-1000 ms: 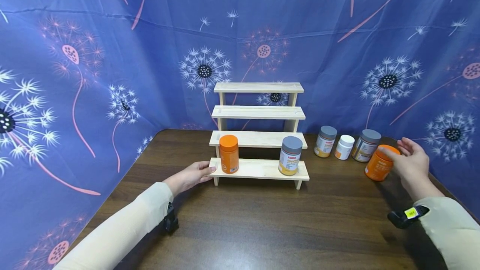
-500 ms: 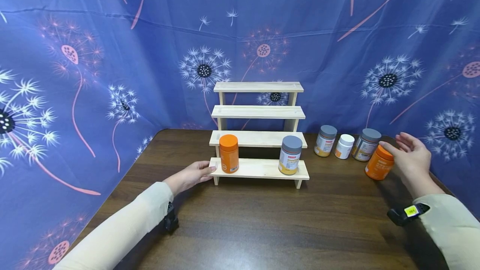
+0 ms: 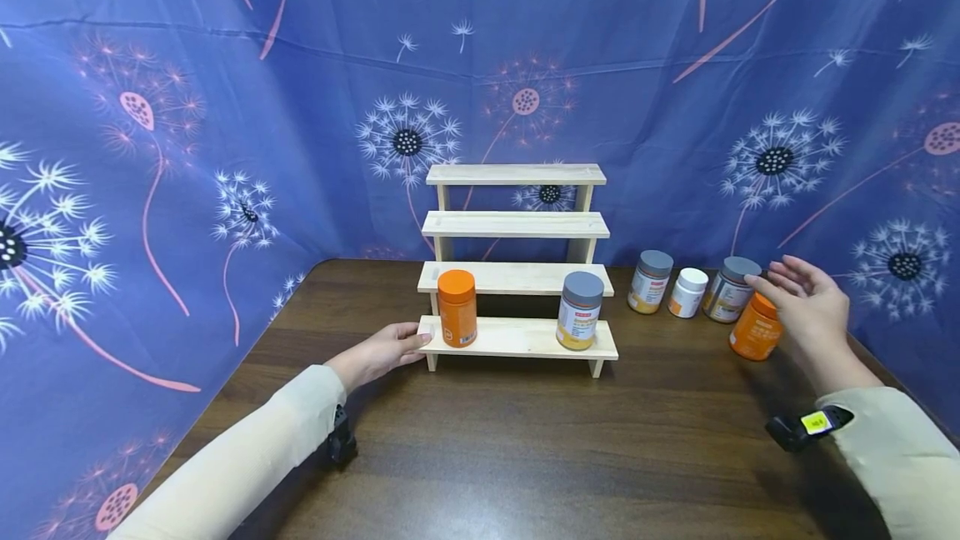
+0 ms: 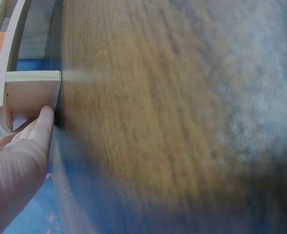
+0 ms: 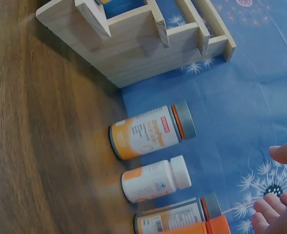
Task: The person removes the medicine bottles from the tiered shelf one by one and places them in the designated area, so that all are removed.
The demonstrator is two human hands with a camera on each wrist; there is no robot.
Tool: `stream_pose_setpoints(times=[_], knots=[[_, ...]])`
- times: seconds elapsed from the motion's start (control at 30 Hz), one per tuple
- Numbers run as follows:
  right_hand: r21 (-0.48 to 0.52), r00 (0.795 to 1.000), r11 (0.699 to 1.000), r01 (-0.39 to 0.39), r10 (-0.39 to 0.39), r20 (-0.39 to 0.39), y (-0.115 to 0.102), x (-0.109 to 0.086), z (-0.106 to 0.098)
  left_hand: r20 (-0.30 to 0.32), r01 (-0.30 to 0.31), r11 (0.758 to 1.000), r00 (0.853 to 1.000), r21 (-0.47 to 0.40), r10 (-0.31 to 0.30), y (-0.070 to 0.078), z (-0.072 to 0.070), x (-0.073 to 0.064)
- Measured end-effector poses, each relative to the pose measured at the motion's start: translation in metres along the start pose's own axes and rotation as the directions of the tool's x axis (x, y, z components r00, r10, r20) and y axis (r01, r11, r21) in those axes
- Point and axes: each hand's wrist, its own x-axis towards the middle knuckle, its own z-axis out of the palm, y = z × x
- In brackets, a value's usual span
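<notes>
At the left end of a four-step wooden display stand point(image 3: 517, 337), my left hand point(image 3: 381, 352) grips the lowest board, thumb on top and fingers underneath. The left wrist view shows those fingers point(image 4: 47, 117) against the stand's side support. On that bottom step stand an orange bottle point(image 3: 458, 311) and a grey-capped bottle point(image 3: 579, 313). Off to the right, my right hand point(image 3: 812, 307) hovers with thumb and fingers apart, holding nothing. It is close above another orange bottle point(image 3: 756, 330) on the table and a grey-capped bottle point(image 3: 726, 300) behind it.
Between the stand and my right hand, another grey-capped bottle point(image 3: 649, 283) and a small white bottle point(image 3: 687, 293) stand upright on the dark wooden table point(image 3: 525, 448). A blue dandelion-print cloth point(image 3: 660, 148) hangs behind and along the sides.
My right hand has risen off the orange bottle's cap and shifted slightly left, toward the grey-capped bottle. The left hand, stand and bottles stay where they were.
</notes>
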Motion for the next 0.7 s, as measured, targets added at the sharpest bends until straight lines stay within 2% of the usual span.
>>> stream_pose_setpoints(times=[0.1, 0.2, 0.33, 0.47, 0.7], knots=[[0.13, 1.0, 0.991, 0.011, -0.015, 0.028, -0.001, -0.002, 0.005, 0.003, -0.009, 1.0, 1.0, 0.001, 0.009, 0.0, -0.001, 0.0], [0.158, 0.998, 0.987, 0.003, -0.012, 0.057, -0.001, -0.005, 0.01, 0.003, -0.01, 1.0, 1.0, -0.003, 0.01, 0.001, -0.001, -0.001], [0.122, 0.993, 0.993, 0.0, -0.014, 0.114, -0.001, -0.008, 0.015, 0.002, -0.002, 1.0, 1.0, 0.006, 0.002, 0.0, 0.0, -0.002], [0.066, 0.986, 0.997, 0.03, -0.04, 0.16, 0.0, -0.013, 0.02, -0.002, 0.009, 1.0, 1.0, 0.009, -0.009, 0.0, 0.0, -0.001], [0.089, 0.975, 0.996, 0.029, -0.048, 0.218, 0.003, -0.019, 0.031, -0.006, 0.007, 1.0, 1.0, 0.014, -0.007, -0.001, 0.001, 0.0]])
